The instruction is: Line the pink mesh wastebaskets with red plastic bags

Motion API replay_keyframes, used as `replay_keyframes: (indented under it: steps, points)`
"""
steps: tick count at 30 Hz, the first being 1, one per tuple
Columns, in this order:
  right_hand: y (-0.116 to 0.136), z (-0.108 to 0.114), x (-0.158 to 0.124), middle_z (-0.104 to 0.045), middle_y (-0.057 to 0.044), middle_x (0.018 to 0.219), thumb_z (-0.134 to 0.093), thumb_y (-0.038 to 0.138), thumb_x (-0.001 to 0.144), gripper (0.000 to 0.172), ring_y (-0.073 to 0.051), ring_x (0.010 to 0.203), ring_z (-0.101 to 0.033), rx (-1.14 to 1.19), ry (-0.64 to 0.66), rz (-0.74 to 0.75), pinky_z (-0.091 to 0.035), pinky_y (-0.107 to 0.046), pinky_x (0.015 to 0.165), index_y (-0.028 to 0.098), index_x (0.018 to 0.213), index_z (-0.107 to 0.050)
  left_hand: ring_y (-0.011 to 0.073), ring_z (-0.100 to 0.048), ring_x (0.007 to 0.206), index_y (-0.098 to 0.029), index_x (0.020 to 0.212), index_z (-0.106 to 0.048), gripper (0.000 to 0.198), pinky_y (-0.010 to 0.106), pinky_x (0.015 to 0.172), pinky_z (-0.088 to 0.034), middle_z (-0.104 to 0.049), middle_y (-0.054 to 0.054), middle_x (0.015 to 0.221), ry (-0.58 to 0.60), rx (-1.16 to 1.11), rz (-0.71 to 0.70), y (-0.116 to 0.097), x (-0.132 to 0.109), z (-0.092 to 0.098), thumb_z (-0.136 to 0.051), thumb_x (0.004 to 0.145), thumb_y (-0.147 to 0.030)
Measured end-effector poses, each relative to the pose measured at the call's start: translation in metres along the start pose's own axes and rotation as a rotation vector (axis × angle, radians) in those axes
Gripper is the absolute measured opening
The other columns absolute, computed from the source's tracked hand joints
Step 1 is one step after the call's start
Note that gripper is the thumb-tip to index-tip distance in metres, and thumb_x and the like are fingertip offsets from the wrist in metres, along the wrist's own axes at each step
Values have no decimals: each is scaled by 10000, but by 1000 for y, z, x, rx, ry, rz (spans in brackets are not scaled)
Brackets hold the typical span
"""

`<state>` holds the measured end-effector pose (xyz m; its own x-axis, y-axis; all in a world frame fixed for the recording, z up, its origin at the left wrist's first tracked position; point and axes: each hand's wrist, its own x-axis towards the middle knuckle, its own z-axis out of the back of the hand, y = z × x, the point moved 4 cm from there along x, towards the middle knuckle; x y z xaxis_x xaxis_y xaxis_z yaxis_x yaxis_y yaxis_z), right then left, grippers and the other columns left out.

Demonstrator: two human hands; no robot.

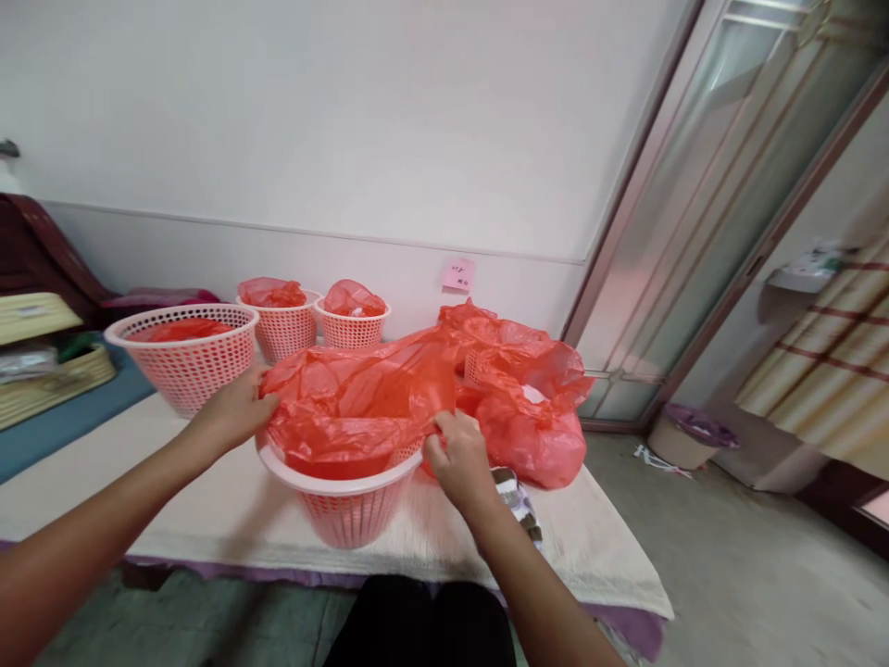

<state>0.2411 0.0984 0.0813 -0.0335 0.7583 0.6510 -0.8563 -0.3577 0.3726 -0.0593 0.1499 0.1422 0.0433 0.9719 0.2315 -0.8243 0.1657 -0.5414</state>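
A red plastic bag [361,384] spreads over the top of a pink perforated basket [347,514] that stands in front of me. My left hand [236,403] grips the bag's left edge just above the basket rim. With closed fingers, my right hand [455,454] pinches the bag's other edge on the right side. Part of the bag hangs down inside the basket. Close behind my right hand is a heap of full red plastic bags [532,426]. Beside my right wrist lies a small folded cloth-like item [518,505], partly hidden.
Further pink baskets, a large one [187,371] and two smaller ones [284,329], hold red bags on the left. A pink note [458,274] sticks to the wall. A yellow wicker box [56,380] stands far left; a waste bin [687,435] is on the floor at right.
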Motion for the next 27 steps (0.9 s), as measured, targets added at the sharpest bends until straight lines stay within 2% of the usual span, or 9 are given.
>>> replay_keyframes:
  steps: [4, 6, 9, 12, 15, 18, 21, 24, 27]
  points:
    - [-19, 6, -4, -560, -42, 806, -462, 140, 820, 139, -203, 803, -527, 122, -23, -37, -403, -311, 754, 187, 813, -593, 270, -676, 800, -114, 1137, -595, 391, 366, 736, -474, -710, 70, 853, 54, 165, -8, 1, -4, 3, -465, 855, -353]
    - [-15, 7, -6, -585, -70, 902, -458, 109, 805, 234, -215, 878, -545, 190, -15, 16, -428, -324, 805, 161, 952, -633, 321, -667, 770, -121, 1229, -558, 499, 430, 715, -479, -693, 88, 821, 21, 248, -43, -4, -10, 5, -457, 872, -454]
    - [1, 5, -10, -590, -102, 1010, -459, 72, 783, 403, -236, 968, -531, 180, 89, 118, -436, -355, 867, 147, 1134, -641, 383, -613, 1065, -115, 1316, -504, 580, 533, 927, -441, -667, 180, 1127, -37, 326, -230, -24, -21, -1, -404, 882, -487]
    - [13, -2, -13, -601, -98, 969, -486, 64, 762, 338, -247, 937, -518, 43, 219, 174, -417, -383, 849, 162, 1027, -671, 293, -517, 1267, -128, 1301, -525, 532, 435, 1100, -355, -587, 161, 1348, 53, 326, -438, -46, -26, -21, -332, 916, -440]
    - [17, -9, -14, -639, -96, 966, -507, 60, 754, 186, -255, 977, -516, -63, 258, 227, -380, -408, 872, 167, 839, -634, 197, -583, 1196, -177, 1280, -544, 441, 339, 1036, -427, -632, 95, 1314, 219, 325, -504, -57, -20, -45, -305, 958, -361]
    - [16, -13, -16, -656, -89, 988, -518, 69, 766, 151, -249, 997, -514, -98, 254, 244, -360, -410, 886, 170, 825, -613, 176, -660, 1019, -184, 1168, -611, 306, 339, 903, -506, -706, 64, 1127, 377, 402, -469, -55, -5, -64, -409, 967, -296]
    - [13, -15, -18, -657, -85, 987, -523, 74, 773, 139, -242, 1002, -516, -116, 248, 238, -352, -408, 912, 173, 826, -605, 172, -672, 813, -152, 981, -663, 245, 373, 787, -548, -705, 38, 895, 469, 582, -328, -40, 8, -70, -563, 951, -374]
    - [10, -17, -21, -653, -88, 996, -527, 70, 773, 142, -243, 1016, -513, -128, 223, 225, -347, -408, 950, 173, 834, -603, 193, -674, 819, -146, 962, -676, 269, 414, 799, -549, -705, 51, 890, 437, 748, -219, -29, 12, -62, -648, 896, -406]
    - [10, -19, -23, -650, -97, 1005, -530, 67, 772, 167, -252, 1017, -507, -137, 202, 219, -350, -414, 971, 170, 872, -614, 298, -699, 875, -150, 1013, -707, 268, 453, 780, -522, -735, 136, 921, 357, 771, -244, -29, 4, -51, -588, 876, -347]
